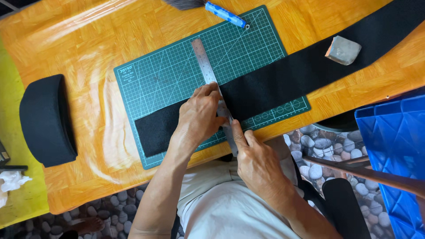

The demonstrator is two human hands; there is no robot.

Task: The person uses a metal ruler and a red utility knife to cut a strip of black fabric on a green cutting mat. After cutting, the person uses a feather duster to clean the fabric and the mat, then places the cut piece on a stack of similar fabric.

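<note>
— Tabletop [110, 57] of orange wood fills the scene, seen from above. What lies on it?

— A long black strip [283, 75] of fabric, stretched flat across a green cutting mat [177, 66], probably so its grid can square the work. A grey stone-like block [343, 50] sits on the strip's far end, seemingly as a weight.

— And the hands?

— The left hand [199, 117] presses palm-down on a steel ruler [204, 59] laid across the strip, pinning it rather than gripping. The right hand [256, 163] is clenched at the ruler's near end; whether it holds a tool I cannot tell.

— Anything else?

— A rolled black piece [46, 119] at left, a blue-handled brush [226, 14] above the mat.
</note>
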